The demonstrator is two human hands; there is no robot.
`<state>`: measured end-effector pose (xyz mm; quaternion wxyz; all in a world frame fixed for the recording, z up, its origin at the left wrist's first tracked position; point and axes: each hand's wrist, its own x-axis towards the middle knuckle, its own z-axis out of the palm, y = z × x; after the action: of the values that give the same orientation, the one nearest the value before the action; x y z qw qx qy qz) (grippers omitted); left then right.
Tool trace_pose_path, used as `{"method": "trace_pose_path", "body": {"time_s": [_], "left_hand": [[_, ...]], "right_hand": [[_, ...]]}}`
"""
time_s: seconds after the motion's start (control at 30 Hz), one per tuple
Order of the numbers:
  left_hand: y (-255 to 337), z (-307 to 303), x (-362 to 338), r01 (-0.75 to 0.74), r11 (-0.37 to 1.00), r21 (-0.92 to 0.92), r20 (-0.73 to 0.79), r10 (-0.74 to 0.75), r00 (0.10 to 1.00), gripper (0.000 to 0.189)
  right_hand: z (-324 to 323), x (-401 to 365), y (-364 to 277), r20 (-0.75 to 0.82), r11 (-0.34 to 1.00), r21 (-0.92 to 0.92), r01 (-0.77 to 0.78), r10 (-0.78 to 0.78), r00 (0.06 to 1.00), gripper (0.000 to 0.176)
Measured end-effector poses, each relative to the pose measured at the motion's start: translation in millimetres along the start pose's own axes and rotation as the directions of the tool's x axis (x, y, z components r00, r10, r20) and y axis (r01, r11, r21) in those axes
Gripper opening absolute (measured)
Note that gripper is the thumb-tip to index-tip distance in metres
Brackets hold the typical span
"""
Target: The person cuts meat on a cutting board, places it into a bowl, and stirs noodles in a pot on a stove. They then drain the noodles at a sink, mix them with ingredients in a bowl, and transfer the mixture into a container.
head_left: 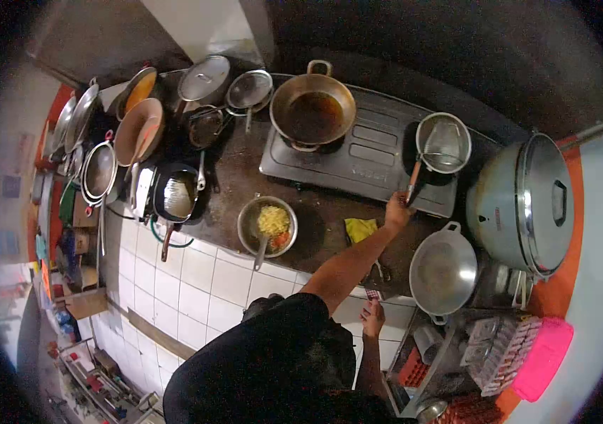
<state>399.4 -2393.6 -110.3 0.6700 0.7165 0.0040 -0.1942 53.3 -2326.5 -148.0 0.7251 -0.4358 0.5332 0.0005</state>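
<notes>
My left hand (399, 210) reaches across the counter and is closed round the handle of a wire strainer (445, 145). The strainer's mesh bowl lies over a metal pot (462, 134) on the stove's right side. Lower down, near the counter's front edge, my right hand (372, 319) has its fingers curled at a small red-and-white checked piece, whose kind I cannot tell. A yellow cloth or packet (361, 230) lies just left of my left forearm. Right of that arm stands a wide light-metal wok (443, 272) with two loop handles.
A large pan (313, 109) with dark oily liquid sits on the stove (375, 148). A bowl (248, 225) holds yellow and orange-red food near the counter edge. Several pans and strainers crowd the left. A big rice cooker (503, 205), egg trays and a pink container (545, 359) stand right.
</notes>
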Motion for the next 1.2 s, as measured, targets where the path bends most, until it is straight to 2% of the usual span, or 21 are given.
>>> {"method": "trace_pose_path", "body": {"time_s": [0.03, 0.17, 0.23, 0.27, 0.3, 0.37, 0.4, 0.5, 0.63, 0.67, 0.73, 0.83, 0.87, 0.93, 0.97, 1.0, 1.03, 1.1, 1.13, 1.17, 1.2], "left_hand": [[-3.6, 3.3, -1.8, -0.064, 0.995, 0.080, -0.074, 0.070, 0.995, 0.047], [-19.6, 10.0, -0.1, -0.020, 0.988, 0.152, -0.146, 0.042, 0.988, 0.040], [-35.6, 18.7, 1.1, -0.032, 0.986, 0.164, -0.308, 0.082, 0.948, 0.036], [-49.5, 20.3, 5.8, -0.090, 0.978, 0.188, -0.274, 0.141, 0.951, 0.034], [-45.1, 21.6, 5.6, -0.091, 0.979, 0.183, -0.271, 0.139, 0.953, 0.034], [-32.4, 17.1, 0.2, -0.059, 0.926, 0.373, -0.304, 0.182, 0.935, 0.033], [-30.9, 15.3, -5.3, -0.110, 0.901, 0.419, -0.321, 0.260, 0.911, 0.035], [-24.7, 21.1, -9.5, -0.027, 0.943, 0.331, -0.410, 0.170, 0.896, 0.039], [-31.7, 23.8, -14.8, -0.024, 0.980, 0.197, -0.466, 0.115, 0.878, 0.044], [-31.4, 21.3, -22.8, -0.082, 0.964, 0.251, -0.418, 0.184, 0.890, 0.047], [-21.3, 3.7, -30.3, -0.168, 0.948, 0.272, -0.265, 0.241, 0.934, 0.054], [-20.7, -16.5, -37.5, -0.247, 0.948, 0.203, -0.248, 0.293, 0.923, 0.051], [-29.4, -32.8, -40.0, -0.389, 0.891, 0.235, -0.233, 0.441, 0.867, 0.046], [-4.4, -92.7, -82.3, -0.227, 0.959, -0.167, -0.129, 0.207, 0.970, 0.049], [1.6, -132.8, -102.2, -0.193, 0.976, -0.101, -0.151, 0.177, 0.973, 0.047], [4.8, -175.9, -126.1, -0.150, 0.988, -0.035, -0.176, 0.142, 0.974, 0.046], [16.1, -219.7, -149.6, -0.106, 0.993, 0.049, -0.298, 0.116, 0.947, 0.039], [-29.2, -305.8, -181.2, 0.065, 0.928, 0.368, -0.622, 0.194, 0.759, 0.039], [-54.4, -345.0, -192.5, 0.191, 0.877, 0.441, -0.714, 0.214, 0.667, 0.039], [-76.0, -377.0, -197.4, 0.325, 0.813, 0.484, -0.793, 0.250, 0.555, 0.040], [-92.2, -400.6, -199.8, 0.338, 0.883, 0.324, -0.760, 0.031, 0.649, 0.041]], "right_hand": [[-3.9, -0.6, 4.1, -0.017, 1.000, 0.005, 0.007, -0.007, 1.000, 0.039], [-11.4, -4.2, 20.4, -0.091, 0.998, 0.020, -0.055, 0.057, 0.994, 0.051], [-23.0, -3.8, 32.7, -0.051, 0.998, 0.030, -0.056, 0.057, 0.997, 0.054], [-32.1, -3.8, 32.8, 0.014, 0.963, 0.221, -0.157, 0.158, 0.987, 0.049], [-29.4, -9.4, 27.6, 0.008, 0.963, 0.221, -0.153, 0.155, 0.988, 0.049], [-19.9, -26.4, 20.1, -0.087, 0.999, -0.042, -0.026, 0.022, 0.996, 0.042], [-20.0, -27.6, 17.8, -0.092, 0.999, -0.032, -0.044, 0.041, 0.995, 0.035], [-18.8, -29.6, 12.9, -0.075, 0.995, -0.065, -0.080, 0.075, 0.994, 0.046], [-15.4, -27.0, 13.6, -0.109, 0.997, -0.016, -0.070, 0.068, 0.992, 0.040], [-16.3, -26.3, 15.1, -0.065, 1.000, -0.012, -0.011, 0.010, 0.998, 0.036], [-8.8, -21.9, 5.9, -0.096, 0.996, 0.026, -0.089, 0.091, 0.991, 0.036], [0.1, -17.3, 0.3, -0.076, 0.998, 0.024, -0.063, 0.065, 0.995, 0.037], [6.1, -15.2, -0.6, -0.073, 1.000, -0.017, -0.023, 0.022, 0.997, 0.038], [6.5, 7.0, 13.6, 0.033, 0.997, 0.051, -0.061, 0.059, 0.998, 0.038], [14.9, 16.0, 20.7, 0.129, 0.988, 0.118, -0.102, 0.086, 0.988, 0.039], [43.8, 18.6, 23.6, 0.039, 0.985, -0.170, -0.039, 0.046, 0.998, 0.036], [76.4, 18.2, 24.6, 0.065, 0.983, -0.177, -0.043, 0.055, 0.996, 0.036], [139.2, 3.8, 23.1, 0.451, 0.907, -0.405, 0.116, 0.088, 0.888, 0.031], [175.1, -7.2, 19.4, 0.469, 0.903, -0.413, 0.123, 0.095, 0.878, 0.031], [215.6, -17.8, 17.3, 0.483, 0.864, -0.499, 0.067, 0.212, 0.850, 0.030], [247.2, -25.4, 21.1, 0.487, 0.807, -0.589, 0.022, 0.334, 0.807, 0.030]]}}
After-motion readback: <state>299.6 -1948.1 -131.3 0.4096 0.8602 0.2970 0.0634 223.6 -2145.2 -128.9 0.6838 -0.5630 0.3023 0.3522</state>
